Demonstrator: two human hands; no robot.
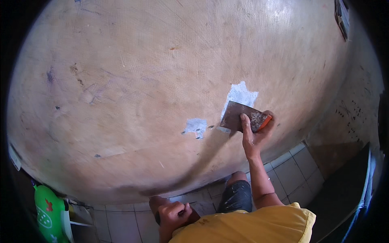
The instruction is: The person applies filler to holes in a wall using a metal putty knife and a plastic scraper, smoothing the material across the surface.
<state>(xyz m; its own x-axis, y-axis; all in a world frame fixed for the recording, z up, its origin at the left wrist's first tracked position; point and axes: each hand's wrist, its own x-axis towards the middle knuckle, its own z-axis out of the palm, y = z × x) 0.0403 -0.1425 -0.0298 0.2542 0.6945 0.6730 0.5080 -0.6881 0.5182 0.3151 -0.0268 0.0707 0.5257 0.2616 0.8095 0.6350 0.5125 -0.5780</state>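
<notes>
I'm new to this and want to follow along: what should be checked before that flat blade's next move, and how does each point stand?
1. Flat blade held securely: ok, it appears firmly gripped in the right hand.
2. Left hand clear of it: ok, curled lower down.
3. Larger white patch fully visible: not ok, the blade covers part.
4. Smaller white patch uncovered: ok.
5. Blade touching the wall: cannot tell from this view.

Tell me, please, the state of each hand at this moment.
Left hand: curled closed; whether it holds anything cannot be told.
Right hand: closed on the wide scraper, thumb on its blade.
</notes>
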